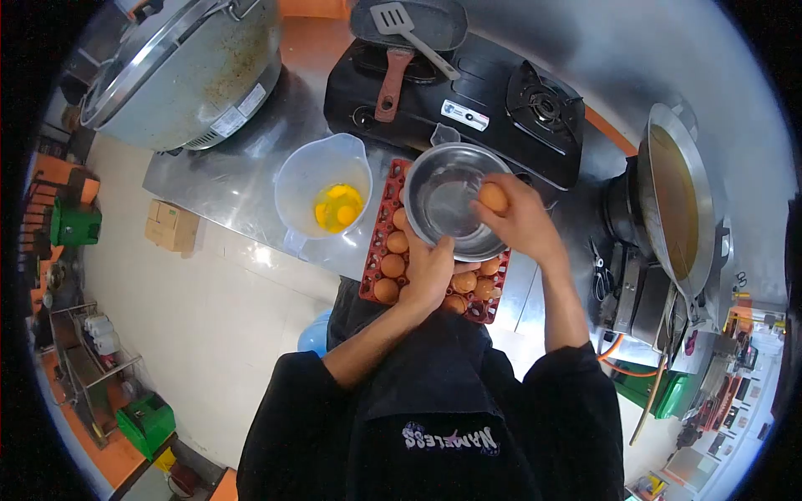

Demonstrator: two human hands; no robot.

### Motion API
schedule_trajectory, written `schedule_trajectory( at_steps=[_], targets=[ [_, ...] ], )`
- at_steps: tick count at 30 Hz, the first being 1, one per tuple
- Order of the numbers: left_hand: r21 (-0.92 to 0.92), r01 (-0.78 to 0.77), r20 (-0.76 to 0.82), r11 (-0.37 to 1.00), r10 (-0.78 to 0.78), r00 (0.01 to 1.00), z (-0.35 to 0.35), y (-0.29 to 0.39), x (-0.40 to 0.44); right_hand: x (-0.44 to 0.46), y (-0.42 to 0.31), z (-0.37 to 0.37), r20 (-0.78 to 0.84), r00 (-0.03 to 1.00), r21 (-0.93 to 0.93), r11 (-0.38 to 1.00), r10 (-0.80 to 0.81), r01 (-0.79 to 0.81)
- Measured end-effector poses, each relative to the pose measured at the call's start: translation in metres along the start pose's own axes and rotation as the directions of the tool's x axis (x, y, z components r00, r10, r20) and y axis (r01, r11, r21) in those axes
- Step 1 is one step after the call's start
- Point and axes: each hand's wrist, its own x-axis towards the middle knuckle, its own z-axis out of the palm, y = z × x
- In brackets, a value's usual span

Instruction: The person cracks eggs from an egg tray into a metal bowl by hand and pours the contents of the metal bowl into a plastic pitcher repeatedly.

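One brown egg (493,198) is held in the fingers of the right hand (526,219), right of frame centre, over the right side of a metal bowl (434,169). The right hand is closed round the egg; the shell looks whole on the side shown. The bowl is gripped at its lower edge by the left hand (428,275), thumb laid at the rim, fingers partly hidden. A shiny patch is seen at the bowl's bottom; whether liquid is held there cannot be told.

The bowl is held over a red egg tray (389,190), which is partly covered by it and by the left hand. More brown eggs (392,265) are seated along the tray's left side; others are seen at its lower right, some perhaps only shells, not clear.

Left of the tray, a translucent jug (301,179) is placed on the steel counter (225,179), with yellow yolks (345,215) contained at its bottom.

Upper centre: a black stove (468,83) is topped by a pan (430,21), and a slotted spatula (393,18) is laid across the pan. Upper left is filled by a large pot (200,75). At the right, a wide wok (668,117) is filled with brownish liquid (675,200); scissors (597,260) are placed to its lower left.
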Motion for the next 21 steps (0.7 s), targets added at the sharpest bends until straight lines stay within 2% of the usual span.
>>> schedule_trajectory(
  at_steps=[1,4,7,10,13,16,21],
  targets=[
    [0.000,-0.012,-0.020,1.000,0.012,1.000,0.001,-0.002,-0.002,0.004,0.001,0.007,0.084,0.996,0.035,0.998,0.043,-0.046],
    [0.015,0.015,-0.046,1.000,-0.014,0.999,0.000,-0.001,-0.005,0.005,0.012,0.034,0.073,0.995,-0.169,0.983,-0.066,0.077],
    [0.010,0.007,-0.070,1.000,-0.006,0.998,0.000,-0.001,-0.007,0.007,0.010,0.044,0.122,0.989,-0.228,0.968,-0.079,0.105],
    [0.014,-0.005,-0.067,1.000,0.006,0.998,-0.002,-0.005,-0.006,0.010,0.003,0.046,0.168,0.986,-0.294,0.954,-0.005,0.055],
    [-0.025,-0.004,-0.067,1.000,0.002,0.998,0.000,-0.002,-0.009,0.013,0.007,0.051,0.100,0.992,-0.287,0.952,-0.081,0.107],
    [-0.030,-0.042,-0.051,0.999,0.040,0.998,0.000,-0.002,-0.008,0.017,0.008,0.050,0.113,0.988,-0.281,0.950,-0.107,0.135],
    [-0.001,-0.096,-0.053,0.995,0.096,0.994,0.000,-0.004,-0.007,0.022,0.004,0.047,0.143,0.990,-0.316,0.947,-0.007,0.052]
  ],
)
